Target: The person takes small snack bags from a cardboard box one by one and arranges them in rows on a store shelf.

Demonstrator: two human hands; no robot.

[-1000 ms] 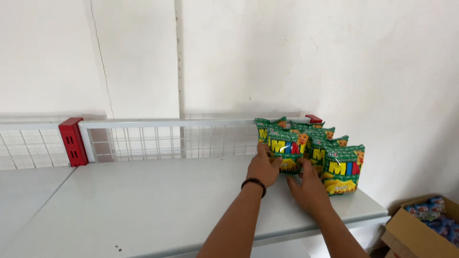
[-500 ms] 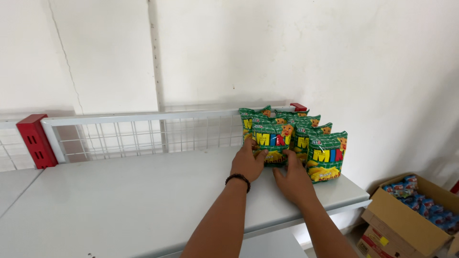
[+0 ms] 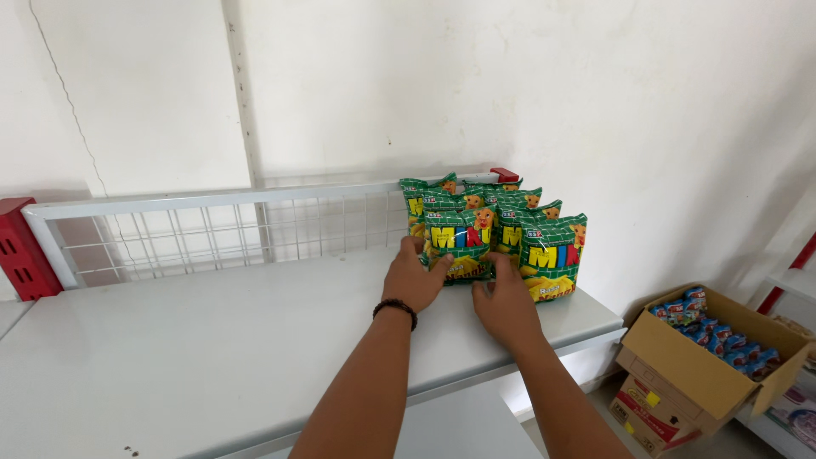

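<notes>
While both arms reach forward in the head view, the left hand (image 3: pixel 414 279) rests against the left lower edge of the front snack bag (image 3: pixel 457 245), its fingers spread and open, touching the bag without closing on it. The right hand (image 3: pixel 507 304) lies flat on the white shelf (image 3: pixel 212 340) just below and to the right of the same bag, fingers extended and fingertips near its bottom seam; whether they press the film I cannot tell. A dark bead bracelet (image 3: pixel 396 308) circles the left wrist.

That bag stands upright at the right end of the shelf, at the front of a cluster of green snack bags (image 3: pixel 501 217); the others stand just behind and beside it, touching one another, near a white wire grid fence (image 3: pixel 212 229) along the back. A red end bracket (image 3: pixel 20 246) sits at the far left. Below the shelf to the right, an open cardboard box (image 3: pixel 705 357) holds small blue packets (image 3: pixel 710 327).

Judging by its puffed, glossy look, the bag is probably light, soft and air-filled, with slick film and brittle contents that would crush under a squeeze. Flat palms at its two side edges, or a light pinch at the crimped top seam, seem the safest holds.
</notes>
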